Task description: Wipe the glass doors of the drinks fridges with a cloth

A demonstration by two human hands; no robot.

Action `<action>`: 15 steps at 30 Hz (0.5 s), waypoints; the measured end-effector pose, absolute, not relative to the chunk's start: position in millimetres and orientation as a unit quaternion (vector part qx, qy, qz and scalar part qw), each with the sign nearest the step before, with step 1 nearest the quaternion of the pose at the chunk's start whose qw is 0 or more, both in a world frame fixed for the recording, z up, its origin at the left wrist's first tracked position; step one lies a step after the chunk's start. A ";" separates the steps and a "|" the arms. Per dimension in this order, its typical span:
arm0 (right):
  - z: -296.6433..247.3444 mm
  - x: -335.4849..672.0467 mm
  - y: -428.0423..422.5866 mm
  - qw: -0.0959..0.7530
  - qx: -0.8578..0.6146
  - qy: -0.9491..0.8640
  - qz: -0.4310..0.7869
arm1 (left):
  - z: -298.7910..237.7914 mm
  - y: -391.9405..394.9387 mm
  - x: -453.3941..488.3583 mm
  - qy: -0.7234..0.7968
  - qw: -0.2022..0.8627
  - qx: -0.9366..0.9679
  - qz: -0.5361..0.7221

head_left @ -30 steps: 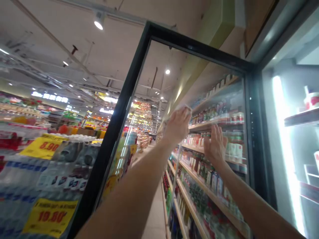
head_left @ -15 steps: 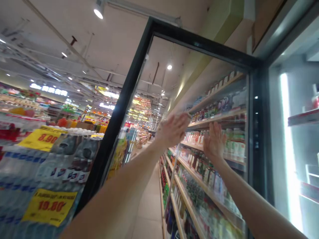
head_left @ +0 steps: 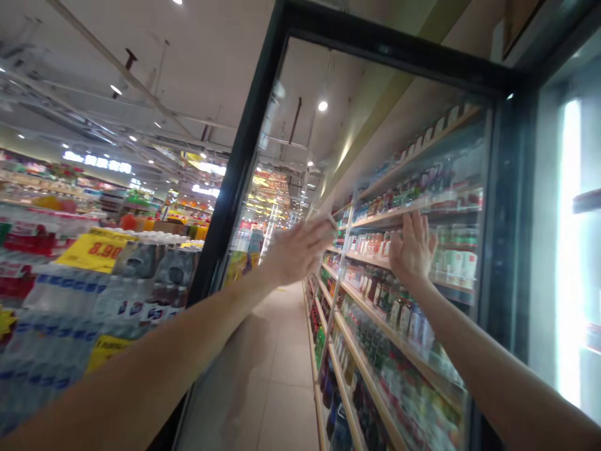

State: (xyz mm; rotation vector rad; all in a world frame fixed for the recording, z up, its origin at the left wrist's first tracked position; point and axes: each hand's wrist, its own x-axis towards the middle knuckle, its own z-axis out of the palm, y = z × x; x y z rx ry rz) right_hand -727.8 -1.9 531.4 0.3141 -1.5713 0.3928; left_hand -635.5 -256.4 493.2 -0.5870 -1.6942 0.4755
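Observation:
The glass door [head_left: 399, 56] of an upright cooler stands swung open before me in its dark frame. My left hand [head_left: 300, 250], somewhat blurred, is stretched over the middle of the pane. A thin whitish cloth [head_left: 330, 220] shows past its fingers, pressed between hand and glass; most of it is hidden. Farther right, my right hand [head_left: 413, 249] rests flat against the pane, fingers up and spread, with nothing in it. Through the glass appear shelves of bottles [head_left: 404, 316].
The lit cooler interior [head_left: 570, 250] lies at the far right. On the left stand stacked packs of bottled water [head_left: 61, 332] with a yellow price sign [head_left: 96, 249]. A tiled aisle floor [head_left: 277, 376] runs ahead beside the shelves.
My left hand has moved left and slightly down across the pane with the cloth. My right hand stays on the glass. The view has shifted, with the door frame now higher.

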 end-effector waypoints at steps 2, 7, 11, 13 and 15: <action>531.3 -728.0 -1.5 0.678 0.142 -0.700 0.172 | 494.0 -269.2 -630.4 -0.737 0.633 -0.171 0.164; 530.3 -730.6 -0.9 0.698 0.150 -0.680 0.166 | 414.9 -269.9 -623.2 -0.695 0.485 -0.428 0.315; 525.3 -730.2 -1.3 0.698 0.153 -0.683 0.151 | 422.4 -285.7 -620.0 -0.719 0.525 -0.356 0.285; 518.8 -728.9 -0.7 0.690 0.152 -0.692 0.147 | 442.4 -296.0 -616.9 -0.745 0.603 -0.210 0.195; 510.3 -727.8 0.4 0.681 0.154 -0.701 0.142 | 440.8 -302.1 -613.6 -0.756 0.621 -0.140 0.153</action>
